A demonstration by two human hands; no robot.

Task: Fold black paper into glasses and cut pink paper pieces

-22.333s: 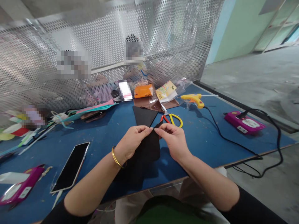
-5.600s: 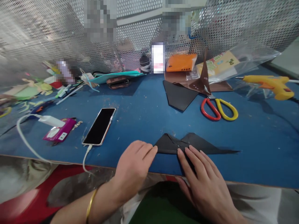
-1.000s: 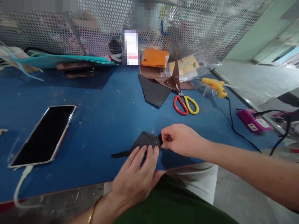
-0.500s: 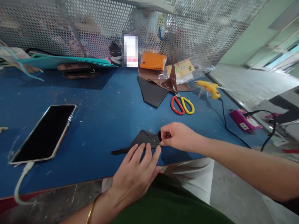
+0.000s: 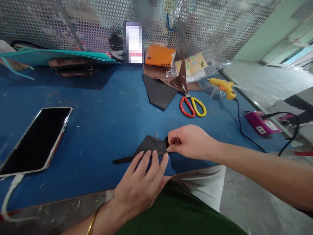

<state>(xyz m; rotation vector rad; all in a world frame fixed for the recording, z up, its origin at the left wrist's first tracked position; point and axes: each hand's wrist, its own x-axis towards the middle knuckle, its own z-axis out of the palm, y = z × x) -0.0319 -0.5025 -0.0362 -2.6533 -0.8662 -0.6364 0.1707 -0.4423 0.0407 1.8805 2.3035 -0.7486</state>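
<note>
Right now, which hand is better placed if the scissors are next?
Probably the right hand: nearer the scissors, though pinching the black folded piece; the left hand, farther back, lies on it.

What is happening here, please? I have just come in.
The person's left hand rests its spread fingers on a thin, folded black sheet near the close edge of a blue tabletop, while the right hand pinches that sheet's right end. Beyond the hands lie a flat, angular black sheet, scissors with one red and one yellow handle, and a yellow plastic glue gun; neither hand touches these.
</note>
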